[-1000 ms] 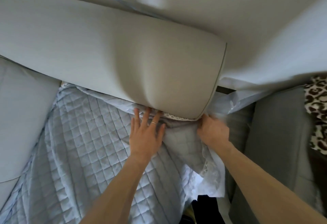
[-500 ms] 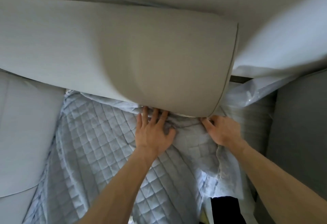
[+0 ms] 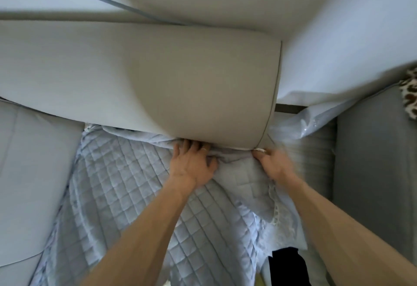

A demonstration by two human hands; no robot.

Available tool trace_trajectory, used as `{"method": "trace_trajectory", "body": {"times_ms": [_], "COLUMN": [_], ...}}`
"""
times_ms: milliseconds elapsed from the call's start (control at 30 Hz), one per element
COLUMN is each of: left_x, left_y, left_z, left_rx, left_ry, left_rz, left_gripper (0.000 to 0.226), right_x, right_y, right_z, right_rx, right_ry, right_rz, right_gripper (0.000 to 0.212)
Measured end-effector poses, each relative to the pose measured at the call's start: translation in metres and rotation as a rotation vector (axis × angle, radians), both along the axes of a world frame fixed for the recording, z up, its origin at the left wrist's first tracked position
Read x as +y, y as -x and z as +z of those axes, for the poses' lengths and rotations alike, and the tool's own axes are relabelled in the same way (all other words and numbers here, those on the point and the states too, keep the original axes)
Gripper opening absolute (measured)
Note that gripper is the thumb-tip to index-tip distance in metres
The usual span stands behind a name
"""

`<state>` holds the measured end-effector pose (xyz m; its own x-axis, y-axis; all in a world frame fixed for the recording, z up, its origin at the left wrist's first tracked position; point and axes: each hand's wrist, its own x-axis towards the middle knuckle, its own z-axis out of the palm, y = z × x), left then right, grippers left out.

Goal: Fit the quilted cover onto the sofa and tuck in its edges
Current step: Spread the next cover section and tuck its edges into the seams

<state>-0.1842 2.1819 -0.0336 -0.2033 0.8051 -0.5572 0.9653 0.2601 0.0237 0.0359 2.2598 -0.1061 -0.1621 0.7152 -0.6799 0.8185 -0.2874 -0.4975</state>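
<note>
— Fingers [image 3: 186, 148] of the left hand [image 3: 193, 166] lie almost straight, tips under the back cushion [image 3: 180, 87], pressing the quilted cover [image 3: 117, 184] into the crease, gripping nothing.
— The right hand [image 3: 274, 163]?
— Blurred at the cushion's right corner; whether it pinches cloth, I can't tell.
— Cover's spread over the sofa [image 3: 29, 161], bunched between the hands. I'd push that slack deep, then work rightward.

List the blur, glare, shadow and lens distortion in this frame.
Head view: motion blur smears the right hand, while the left hand and the cover look fairly sharp. In the same view, a soft shadow darkens the cushion above the hands, glare glints on the plastic sheet, and the wide-angle lens bows the cushion's edges.
</note>
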Motion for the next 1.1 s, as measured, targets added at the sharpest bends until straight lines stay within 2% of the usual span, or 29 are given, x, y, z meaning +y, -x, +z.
{"method": "trace_trajectory", "body": {"times_ms": [67, 167, 267, 367, 567, 633, 767, 833, 867, 1000, 1100], "left_x": [-0.012, -0.015, -0.006, 0.001, 0.022, 0.035, 0.045, 0.041, 0.037, 0.000, -0.022], "left_y": [-0.009, -0.015, -0.018, -0.024, -0.026, -0.024, -0.023, -0.026, -0.028, -0.048, -0.062], "left_z": [0.006, 0.005, -0.001, -0.008, -0.027, -0.036, -0.046, -0.042, -0.038, -0.020, -0.013], "left_rx": [0.006, -0.073, -0.042, -0.016, -0.019, -0.001, 0.012, -0.008, -0.006, -0.004, -0.085], "left_ry": [-0.114, -0.129, -0.147, -0.057, 0.081, 0.127, 0.138, 0.136, 0.096, -0.210, -0.297], "left_rz": [-0.094, -0.209, -0.226, -0.222, -0.131, -0.079, -0.025, -0.014, -0.031, -0.057, -0.083], "left_gripper": [0.061, 0.065, 0.071, 0.073, 0.074, 0.070, 0.073, 0.069, 0.065, 0.053, 0.058], "right_x": [-0.020, -0.026, -0.014, -0.012, 0.007, 0.018, 0.034, 0.032, 0.026, -0.007, -0.014], "right_y": [-0.003, 0.000, -0.002, 0.000, 0.009, 0.008, 0.000, -0.007, -0.009, -0.013, -0.012], "right_z": [0.007, 0.016, 0.011, 0.008, -0.006, -0.021, -0.034, -0.033, -0.030, -0.020, -0.014], "right_rx": [-0.125, -0.071, -0.050, 0.017, 0.274, 0.393, 0.529, 0.531, 0.501, 0.284, 0.153], "right_ry": [-0.197, -0.276, -0.176, -0.085, 0.173, 0.251, 0.423, 0.443, 0.404, 0.089, 0.058], "right_rz": [0.079, 0.081, 0.013, -0.058, -0.557, -0.637, -0.564, -0.525, -0.499, -0.404, -0.288], "right_gripper": [0.046, 0.046, 0.050, 0.046, 0.024, 0.022, 0.025, 0.020, 0.018, 0.039, 0.037]}}
